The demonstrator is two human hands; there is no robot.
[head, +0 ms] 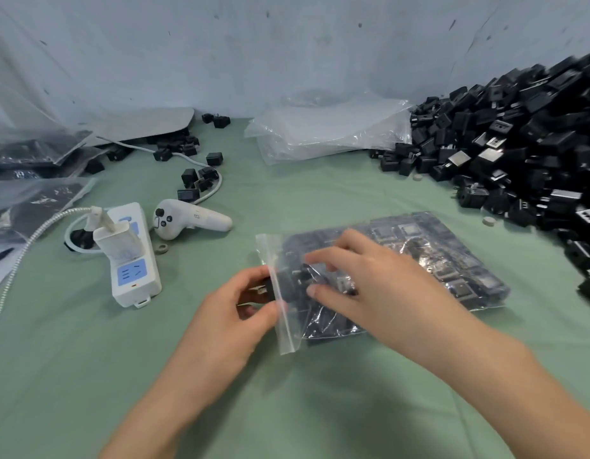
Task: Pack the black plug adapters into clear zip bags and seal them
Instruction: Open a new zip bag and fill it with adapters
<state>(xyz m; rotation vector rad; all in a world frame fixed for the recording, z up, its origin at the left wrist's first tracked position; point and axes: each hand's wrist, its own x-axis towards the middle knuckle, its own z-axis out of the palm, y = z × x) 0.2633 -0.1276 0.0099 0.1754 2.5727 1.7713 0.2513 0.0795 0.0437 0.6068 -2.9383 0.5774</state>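
A clear zip bag (446, 260), packed flat with black plug adapters, lies in the middle of the green cloth, its zip mouth (280, 313) facing left. At that mouth my left hand (244, 306) pinches one black plug adapter (264, 288), part-way inside the opening. My right hand (360, 279) lies on top of the bag with its fingers spread and lightly bent, pressing the plastic down near the mouth.
A big heap of loose black adapters (518, 144) fills the right side. Empty clear bags (326, 130) are stacked at the back. A white power strip (131, 256), a white controller (187, 218) and scattered adapters lie at left, beside filled bags (32, 200).
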